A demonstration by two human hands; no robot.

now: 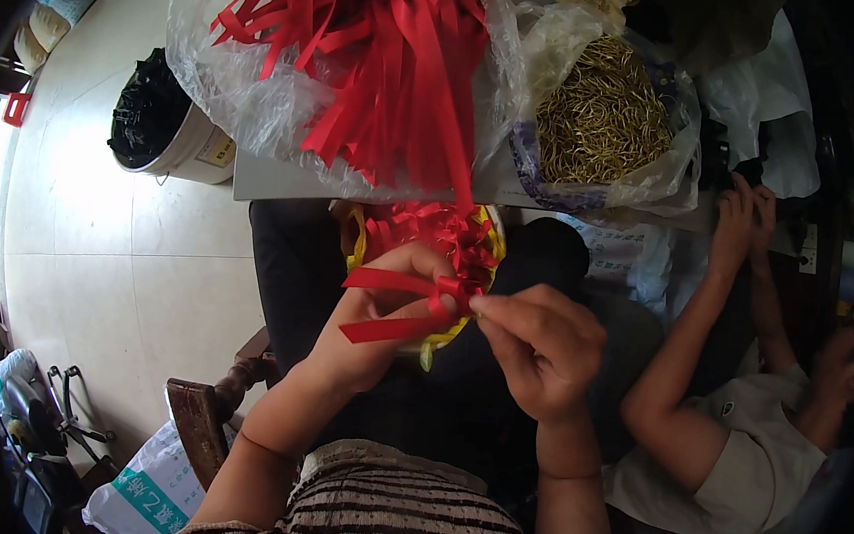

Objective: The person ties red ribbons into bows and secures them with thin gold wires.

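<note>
My left hand [367, 323] is closed on a red ribbon bow [457, 292], held above my lap. Two flat ribbon tails [387, 328] stick out to the left across its fingers. My right hand [546, 352] is closed in a pinch, thumb and forefinger touching the bow's right side; what lies between those fingertips is too small to make out. Below the hands, a yellow-rimmed container [498, 245] holds looped red ribbon pieces [430, 229], partly hidden by my left hand.
On the table [259, 175] lie long red ribbons [402, 74] on clear plastic and a bag of short gold-coloured wires [604, 115]. A white bucket [194, 148] with a black liner stands left. At right, another person's arm [687, 338] reaches toward the table. A wooden chair arm [196, 430] is beside me.
</note>
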